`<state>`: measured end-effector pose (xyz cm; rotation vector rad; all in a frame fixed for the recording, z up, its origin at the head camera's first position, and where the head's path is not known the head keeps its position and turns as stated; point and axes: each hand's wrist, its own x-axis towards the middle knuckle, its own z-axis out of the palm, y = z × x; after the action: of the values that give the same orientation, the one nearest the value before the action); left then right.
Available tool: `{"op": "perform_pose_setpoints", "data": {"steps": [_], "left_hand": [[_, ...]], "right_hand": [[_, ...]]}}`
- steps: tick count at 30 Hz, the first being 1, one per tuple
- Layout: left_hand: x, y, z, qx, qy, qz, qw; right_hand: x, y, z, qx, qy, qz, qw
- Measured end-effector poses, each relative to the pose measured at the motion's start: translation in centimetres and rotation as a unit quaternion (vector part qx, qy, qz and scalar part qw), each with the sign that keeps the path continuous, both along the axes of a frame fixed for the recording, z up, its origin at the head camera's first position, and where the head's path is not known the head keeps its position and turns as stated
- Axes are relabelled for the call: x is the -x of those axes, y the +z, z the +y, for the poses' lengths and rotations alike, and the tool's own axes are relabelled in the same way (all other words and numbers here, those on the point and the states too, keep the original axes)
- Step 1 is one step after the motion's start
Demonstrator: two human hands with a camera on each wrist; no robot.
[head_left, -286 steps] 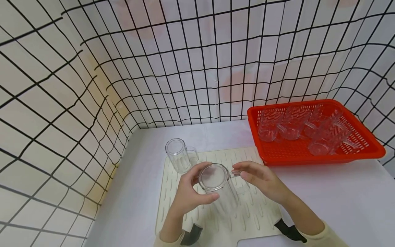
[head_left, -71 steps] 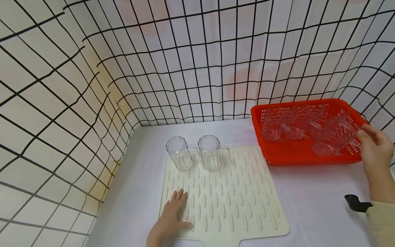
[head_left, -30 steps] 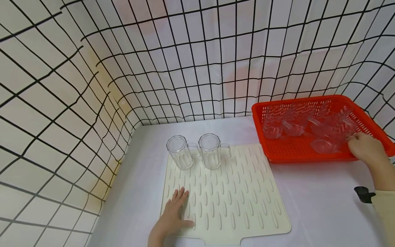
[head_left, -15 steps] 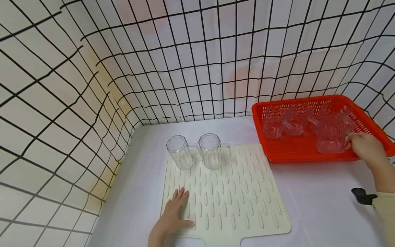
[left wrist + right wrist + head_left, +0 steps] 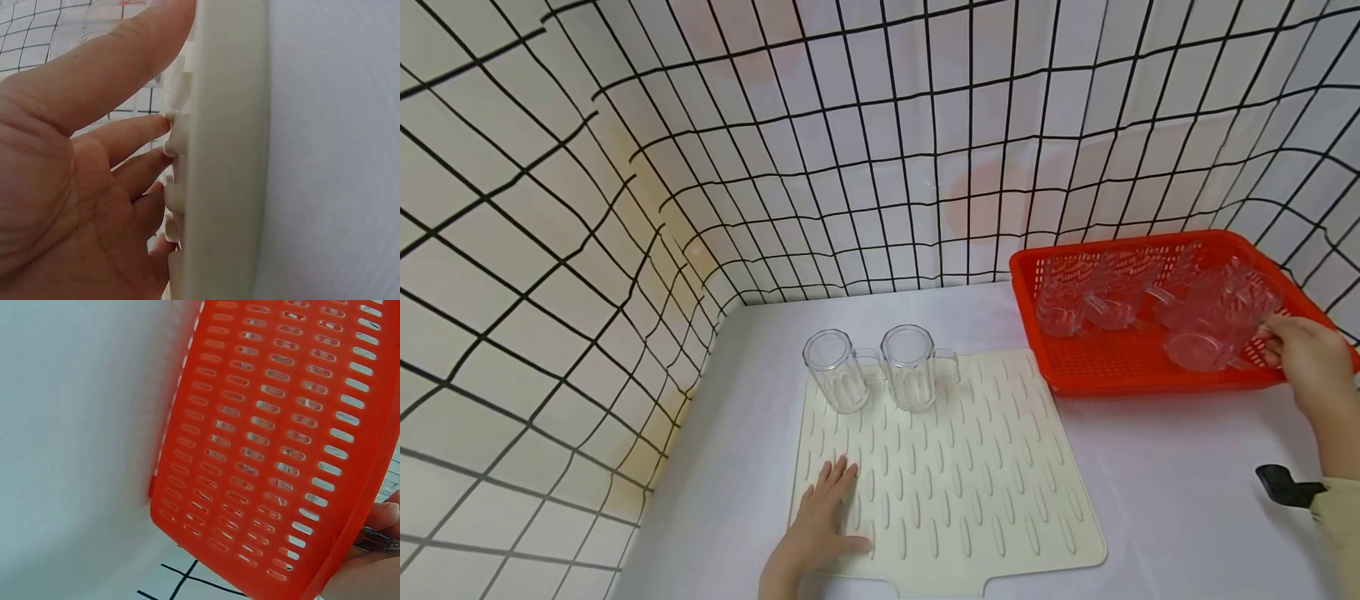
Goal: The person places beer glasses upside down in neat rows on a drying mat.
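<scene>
My left hand (image 5: 816, 525) rests with spread fingers on the cream ridged drying mat (image 5: 1000, 467); in the left wrist view its fingertips touch the ridges. At the right, my right hand (image 5: 1311, 354) reaches over the red basket (image 5: 1105, 379). Its curled fingers grip a clear glass mug (image 5: 1202, 346) by the handle side; in the right wrist view a bit of glass shows between the fingers (image 5: 382, 515), behind the basket wall. That mug leans inside the basket. Two clear glass mugs, one left (image 5: 838, 375) and one right (image 5: 910, 371), stand at the mat's back edge, handles rightward.
Several more glass mugs (image 5: 1063, 300) lie in the basket's back part, overlapping and hard to tell apart. A black wire grid (image 5: 880, 167) encloses the white table (image 5: 1165, 492) at the back and sides. The mat has a tab at its front edge.
The mug both hands held earlier now stands beside the first on the mat. My right hand went to the basket and gripped another mug, which has shifted and tilted. My left hand stays put.
</scene>
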<state>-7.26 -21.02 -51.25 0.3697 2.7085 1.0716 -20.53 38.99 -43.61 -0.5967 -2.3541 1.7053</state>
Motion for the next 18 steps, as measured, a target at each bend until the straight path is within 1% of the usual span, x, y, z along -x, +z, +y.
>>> {"op": "perform_pose_setpoints", "data": {"steps": [3, 7, 12, 18], "left_hand": [[-0.1, 0.0, 0.0, 0.001, 0.001, 0.001, 1.0000], [-0.1, 0.0, -0.1, 0.005, 0.001, 0.002, 1.0000], [-0.1, 0.1, 0.0, 0.004, 0.001, 0.001, 1.0000], [0.0, 0.1, 0.0, 0.002, 0.001, 0.001, 1.0000]], "right_hand": [[-0.2, 0.0, -0.1, 0.014, 0.007, 0.016, 1.000], [-0.4, 0.2, -0.4, 0.018, 0.013, 0.015, 1.000], [-0.3, 0.6, -0.7, 0.027, 0.017, 0.020, 0.999], [-0.3, 1.5, -1.3, 0.023, 0.028, 0.050, 0.998]]}}
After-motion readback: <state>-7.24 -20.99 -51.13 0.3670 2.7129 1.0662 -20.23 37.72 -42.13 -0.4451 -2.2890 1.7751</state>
